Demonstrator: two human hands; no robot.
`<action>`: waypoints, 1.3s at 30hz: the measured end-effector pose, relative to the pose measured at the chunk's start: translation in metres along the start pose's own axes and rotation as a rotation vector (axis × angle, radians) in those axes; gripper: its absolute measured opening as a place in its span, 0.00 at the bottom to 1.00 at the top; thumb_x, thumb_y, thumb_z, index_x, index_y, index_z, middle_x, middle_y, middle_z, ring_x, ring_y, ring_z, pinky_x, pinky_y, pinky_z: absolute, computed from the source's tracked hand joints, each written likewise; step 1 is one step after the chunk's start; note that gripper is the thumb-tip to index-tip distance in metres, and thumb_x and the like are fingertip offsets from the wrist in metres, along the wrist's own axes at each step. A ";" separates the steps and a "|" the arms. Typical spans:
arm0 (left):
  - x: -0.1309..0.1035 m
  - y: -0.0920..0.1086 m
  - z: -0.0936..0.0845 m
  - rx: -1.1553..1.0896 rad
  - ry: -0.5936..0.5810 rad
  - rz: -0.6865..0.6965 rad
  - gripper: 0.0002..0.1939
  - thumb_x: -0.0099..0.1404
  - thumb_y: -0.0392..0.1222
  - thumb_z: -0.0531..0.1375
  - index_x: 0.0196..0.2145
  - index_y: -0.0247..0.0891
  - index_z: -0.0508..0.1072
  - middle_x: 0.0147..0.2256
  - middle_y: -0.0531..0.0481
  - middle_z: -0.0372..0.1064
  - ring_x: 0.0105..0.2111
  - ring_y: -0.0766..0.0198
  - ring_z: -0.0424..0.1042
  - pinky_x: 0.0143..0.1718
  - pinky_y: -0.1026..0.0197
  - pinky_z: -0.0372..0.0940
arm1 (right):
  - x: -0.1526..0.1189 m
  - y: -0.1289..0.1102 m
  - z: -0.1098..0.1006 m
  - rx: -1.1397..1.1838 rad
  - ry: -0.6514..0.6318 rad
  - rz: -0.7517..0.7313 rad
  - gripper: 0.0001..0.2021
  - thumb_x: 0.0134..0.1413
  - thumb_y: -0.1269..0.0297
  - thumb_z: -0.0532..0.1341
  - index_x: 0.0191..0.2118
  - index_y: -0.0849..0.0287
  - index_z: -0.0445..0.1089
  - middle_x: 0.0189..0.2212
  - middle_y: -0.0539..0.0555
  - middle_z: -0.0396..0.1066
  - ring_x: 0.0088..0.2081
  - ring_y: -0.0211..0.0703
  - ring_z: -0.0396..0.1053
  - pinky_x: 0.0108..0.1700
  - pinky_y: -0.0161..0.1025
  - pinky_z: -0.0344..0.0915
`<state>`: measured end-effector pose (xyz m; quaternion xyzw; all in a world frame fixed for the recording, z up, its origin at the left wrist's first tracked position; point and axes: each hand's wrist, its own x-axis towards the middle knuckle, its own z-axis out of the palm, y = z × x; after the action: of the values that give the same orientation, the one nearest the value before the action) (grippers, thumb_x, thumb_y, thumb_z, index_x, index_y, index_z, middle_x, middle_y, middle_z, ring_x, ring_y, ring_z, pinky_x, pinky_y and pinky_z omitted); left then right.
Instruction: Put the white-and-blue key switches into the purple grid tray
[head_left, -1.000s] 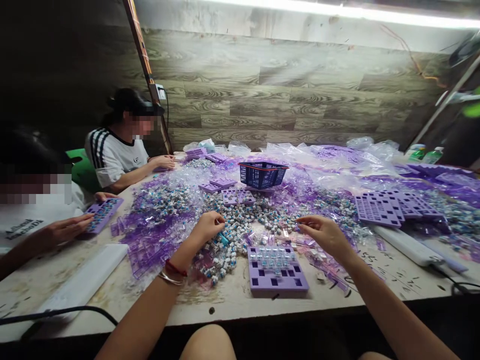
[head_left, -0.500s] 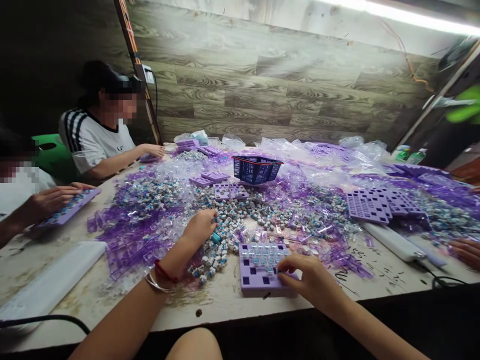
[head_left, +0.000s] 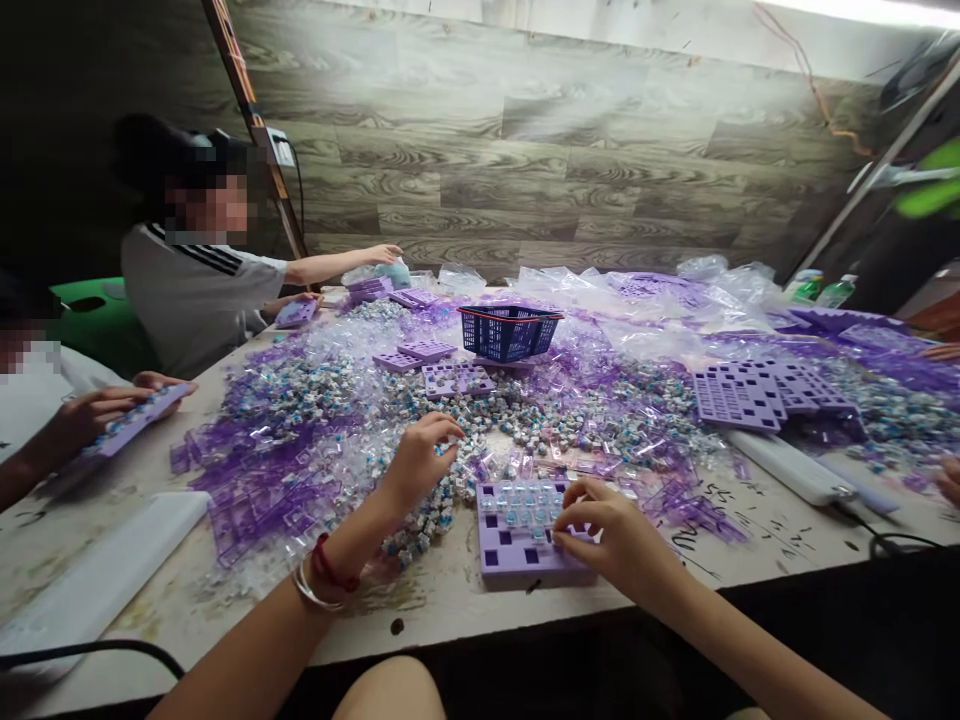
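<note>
A light purple block with square holes (head_left: 499,572) lies flat near the table's front edge. Several clear caps with blue centres (head_left: 525,505) stand in its upper rows. My right hand (head_left: 611,535) rests over the block's right side, thumb and index finger close together at a hole; whatever they pinch is too small to make out. To the left, my left hand (head_left: 420,462) hovers over a heap of small white and blue switches (head_left: 431,515). Its fingers are stretched forward and apart, and nothing shows in them. A red cord and a silver bangle circle my left wrist.
A dark blue basket (head_left: 510,335) stands mid-table among purple plastic pieces. More purple blocks (head_left: 739,405) lie at right, beside a white lamp bar (head_left: 787,468); another white bar (head_left: 112,565) lies at left. Two co-workers sit at left, one reaching toward bags (head_left: 394,272).
My left hand has lifted slightly and moved right, its fingers straightening. My right hand stays at the block, with fingers raised a little. The farther co-worker has stretched an arm toward the back.
</note>
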<state>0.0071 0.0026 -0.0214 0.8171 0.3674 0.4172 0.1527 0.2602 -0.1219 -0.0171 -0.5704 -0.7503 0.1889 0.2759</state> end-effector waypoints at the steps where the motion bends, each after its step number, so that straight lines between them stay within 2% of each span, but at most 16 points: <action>1: -0.002 0.004 0.004 -0.086 -0.025 -0.001 0.10 0.56 0.23 0.60 0.32 0.35 0.73 0.38 0.48 0.68 0.40 0.63 0.69 0.41 0.62 0.66 | 0.000 0.001 0.000 0.004 0.017 0.004 0.05 0.50 0.69 0.63 0.26 0.57 0.76 0.34 0.55 0.68 0.32 0.41 0.67 0.34 0.38 0.66; 5: -0.010 0.018 0.020 -0.280 -0.130 0.004 0.09 0.57 0.24 0.60 0.34 0.34 0.73 0.39 0.47 0.65 0.39 0.64 0.68 0.38 0.65 0.67 | 0.003 0.002 0.000 0.058 0.024 0.009 0.05 0.50 0.69 0.64 0.26 0.57 0.77 0.31 0.54 0.64 0.32 0.41 0.65 0.33 0.36 0.66; 11: -0.016 0.026 0.029 -0.280 -0.269 0.053 0.11 0.56 0.23 0.58 0.34 0.34 0.74 0.37 0.48 0.66 0.36 0.66 0.66 0.38 0.65 0.65 | 0.006 0.004 0.001 0.047 0.024 -0.044 0.05 0.50 0.67 0.65 0.25 0.56 0.77 0.28 0.52 0.61 0.32 0.42 0.64 0.33 0.37 0.66; 19: -0.016 0.031 0.027 -0.252 -0.271 0.014 0.19 0.52 0.22 0.56 0.38 0.37 0.76 0.38 0.49 0.67 0.39 0.64 0.66 0.41 0.63 0.63 | 0.005 0.009 0.002 -0.001 0.002 -0.157 0.05 0.51 0.73 0.63 0.27 0.57 0.74 0.33 0.53 0.63 0.35 0.42 0.67 0.39 0.40 0.67; 23: -0.017 0.030 0.028 -0.243 -0.251 -0.027 0.27 0.51 0.23 0.56 0.50 0.36 0.70 0.37 0.49 0.67 0.36 0.65 0.66 0.41 0.63 0.64 | 0.004 0.005 0.001 -0.071 -0.028 -0.153 0.06 0.52 0.75 0.62 0.28 0.58 0.74 0.36 0.55 0.64 0.36 0.43 0.68 0.41 0.42 0.67; 25: -0.017 0.030 0.029 -0.258 -0.253 -0.041 0.29 0.51 0.24 0.56 0.53 0.36 0.67 0.37 0.49 0.68 0.36 0.65 0.66 0.41 0.62 0.65 | 0.004 0.002 0.001 -0.101 -0.035 -0.141 0.05 0.52 0.74 0.62 0.28 0.59 0.73 0.37 0.55 0.64 0.36 0.43 0.69 0.41 0.43 0.67; 32: -0.020 0.034 0.030 -0.351 -0.284 -0.078 0.29 0.52 0.25 0.55 0.52 0.37 0.69 0.40 0.48 0.69 0.39 0.65 0.69 0.42 0.62 0.67 | 0.006 0.001 -0.003 -0.080 -0.033 -0.159 0.05 0.50 0.74 0.64 0.29 0.57 0.74 0.38 0.54 0.66 0.37 0.43 0.69 0.41 0.41 0.67; 39: -0.025 0.049 0.034 -0.525 -0.336 -0.089 0.23 0.54 0.28 0.56 0.49 0.35 0.69 0.39 0.47 0.67 0.38 0.64 0.69 0.42 0.63 0.70 | 0.008 -0.007 -0.007 0.033 0.090 -0.211 0.06 0.52 0.69 0.61 0.38 0.57 0.70 0.37 0.55 0.72 0.34 0.42 0.70 0.34 0.38 0.68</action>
<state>0.0482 -0.0470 -0.0290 0.7903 0.2525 0.3498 0.4351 0.2576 -0.1165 -0.0064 -0.4917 -0.7898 0.1453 0.3367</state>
